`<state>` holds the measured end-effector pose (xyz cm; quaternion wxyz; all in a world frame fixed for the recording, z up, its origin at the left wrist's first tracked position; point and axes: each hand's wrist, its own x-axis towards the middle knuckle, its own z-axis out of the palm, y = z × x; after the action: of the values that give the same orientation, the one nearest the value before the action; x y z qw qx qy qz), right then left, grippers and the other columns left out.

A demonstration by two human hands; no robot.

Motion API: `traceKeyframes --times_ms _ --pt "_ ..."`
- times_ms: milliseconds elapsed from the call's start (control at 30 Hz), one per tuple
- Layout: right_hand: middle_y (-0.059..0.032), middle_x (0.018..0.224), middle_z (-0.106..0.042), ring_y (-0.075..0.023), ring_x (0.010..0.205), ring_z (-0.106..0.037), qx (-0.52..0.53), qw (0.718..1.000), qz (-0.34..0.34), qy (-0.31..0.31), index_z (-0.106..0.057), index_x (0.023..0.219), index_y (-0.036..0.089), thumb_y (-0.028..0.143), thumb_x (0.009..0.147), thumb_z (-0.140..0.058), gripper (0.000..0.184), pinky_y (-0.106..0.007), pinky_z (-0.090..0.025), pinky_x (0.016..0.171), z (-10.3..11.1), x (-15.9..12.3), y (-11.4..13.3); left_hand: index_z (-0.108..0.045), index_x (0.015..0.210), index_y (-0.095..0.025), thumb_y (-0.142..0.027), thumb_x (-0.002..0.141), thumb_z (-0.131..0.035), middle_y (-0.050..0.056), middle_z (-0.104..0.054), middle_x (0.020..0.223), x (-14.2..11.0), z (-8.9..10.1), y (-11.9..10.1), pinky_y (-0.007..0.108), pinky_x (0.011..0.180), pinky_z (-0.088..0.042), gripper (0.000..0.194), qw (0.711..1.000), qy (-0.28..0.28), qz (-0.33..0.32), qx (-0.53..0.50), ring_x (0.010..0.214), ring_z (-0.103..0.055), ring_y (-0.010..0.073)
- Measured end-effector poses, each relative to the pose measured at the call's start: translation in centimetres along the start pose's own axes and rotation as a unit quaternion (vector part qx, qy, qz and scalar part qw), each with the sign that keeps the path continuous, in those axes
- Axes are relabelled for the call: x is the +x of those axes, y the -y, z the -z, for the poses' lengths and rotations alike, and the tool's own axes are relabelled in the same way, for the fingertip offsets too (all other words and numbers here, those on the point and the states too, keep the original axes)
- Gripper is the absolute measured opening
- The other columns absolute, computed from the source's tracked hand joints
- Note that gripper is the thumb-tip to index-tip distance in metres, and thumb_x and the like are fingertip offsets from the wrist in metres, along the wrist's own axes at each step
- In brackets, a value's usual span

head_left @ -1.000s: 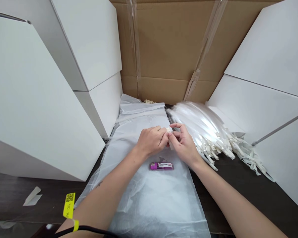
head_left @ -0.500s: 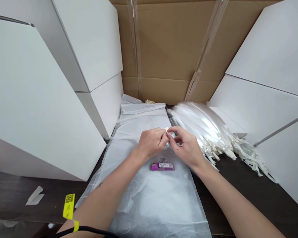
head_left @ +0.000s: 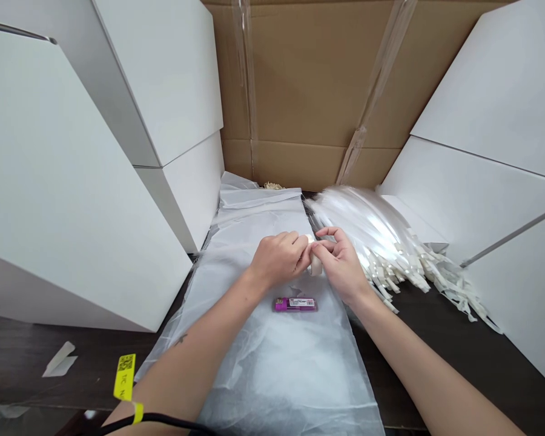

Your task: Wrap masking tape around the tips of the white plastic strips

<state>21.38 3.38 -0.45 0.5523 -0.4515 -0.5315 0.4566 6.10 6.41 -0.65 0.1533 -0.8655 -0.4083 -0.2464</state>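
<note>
My left hand (head_left: 277,260) and right hand (head_left: 340,263) meet in the middle, both pinching a small cream curl of strip (head_left: 315,265), part of it hidden behind my fingers. It looks light and soft, so I'd expect it to bend easily under a firm pinch. Just beyond my right hand lies a fanned bundle of glossy translucent strips (head_left: 367,236). Their long lengths look thin and slippery, and the cream tabs at their ends (head_left: 390,275) seem the better place to take hold. Just below my hands, a purple packet with a white label (head_left: 295,304) rests on a crumpled translucent white sheet (head_left: 272,369). That sheet lies on the dark table (head_left: 404,345), between white panels (head_left: 72,181) and in front of a taped cardboard wall (head_left: 309,79).
</note>
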Motion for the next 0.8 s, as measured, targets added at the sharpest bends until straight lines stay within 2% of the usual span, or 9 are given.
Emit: traceKeyframes --times_ms 133,267,400,533,600,800 --pt "0.0050 0.070 -0.065 -0.0114 0.060 -0.056 0.014 0.999 0.030 -0.017 -0.045 0.103 0.022 0.031 0.080 -0.065 0.033 -0.024 -0.044 0.061 0.2 0.2 0.2 -0.056 0.090 -0.017 -0.037 0.105 -0.027 0.006 -0.065 0.077 0.1 -0.1 -0.4 0.032 0.051 -0.023 0.039 1.000 -0.019 0.012 0.008 0.069 -0.062 0.0180" --pt "0.0056 0.069 -0.064 -0.0105 0.055 -0.054 0.020 0.999 0.027 -0.014 -0.044 0.104 0.022 0.032 0.081 -0.066 0.033 -0.022 -0.042 0.055 0.4 0.2 0.5 -0.054 0.106 -0.016 -0.041 0.105 -0.029 0.006 -0.068 0.081 0.1 0.0 -0.5 0.031 0.050 -0.024 0.035 0.999 -0.030 0.026 -0.011 0.073 -0.064 0.0189" --pt "0.0055 0.069 -0.062 -0.0111 0.054 -0.056 0.026 0.999 0.023 0.027 -0.044 0.105 0.023 0.045 0.084 -0.070 0.040 -0.022 -0.042 0.050 0.5 0.1 0.3 -0.050 0.097 -0.020 -0.033 0.105 -0.029 0.002 -0.069 0.083 -0.1 0.7 -0.6 0.029 0.054 -0.030 0.026 0.994 -0.003 0.066 -0.083 0.073 -0.064 0.0165" --pt "0.0038 0.085 -0.065 -0.0117 0.062 -0.064 0.049 0.995 0.033 0.082 -0.042 0.109 0.025 0.048 0.087 -0.071 0.043 -0.026 -0.053 0.062 0.4 0.0 -0.2 -0.045 0.086 -0.021 -0.032 0.105 -0.028 -0.002 -0.064 0.073 -0.1 1.2 -0.7 0.028 0.056 -0.031 0.027 0.980 0.010 0.133 -0.148 0.065 -0.060 0.0151" --pt "0.0038 0.088 -0.065 -0.0124 0.065 -0.066 0.052 0.993 0.029 0.100 -0.040 0.111 0.025 0.047 0.089 -0.070 0.043 -0.029 -0.054 0.066 0.5 0.0 -0.4 -0.043 0.083 -0.022 -0.032 0.104 -0.028 -0.002 -0.061 0.069 -0.1 1.3 -0.7 0.029 0.055 -0.029 0.028 0.975 0.008 0.156 -0.161 0.061 -0.057 0.0152" --pt "0.0016 0.090 -0.067 -0.0120 0.060 -0.064 0.014 0.995 0.039 0.085 -0.040 0.111 0.024 0.050 0.089 -0.069 0.044 -0.031 -0.055 0.065 0.6 0.0 -0.7 -0.039 0.079 -0.022 -0.033 0.103 -0.027 0.000 -0.059 0.073 0.1 2.0 0.0 0.030 0.058 -0.029 0.028 0.974 -0.013 0.146 -0.170 0.064 -0.054 0.0166"
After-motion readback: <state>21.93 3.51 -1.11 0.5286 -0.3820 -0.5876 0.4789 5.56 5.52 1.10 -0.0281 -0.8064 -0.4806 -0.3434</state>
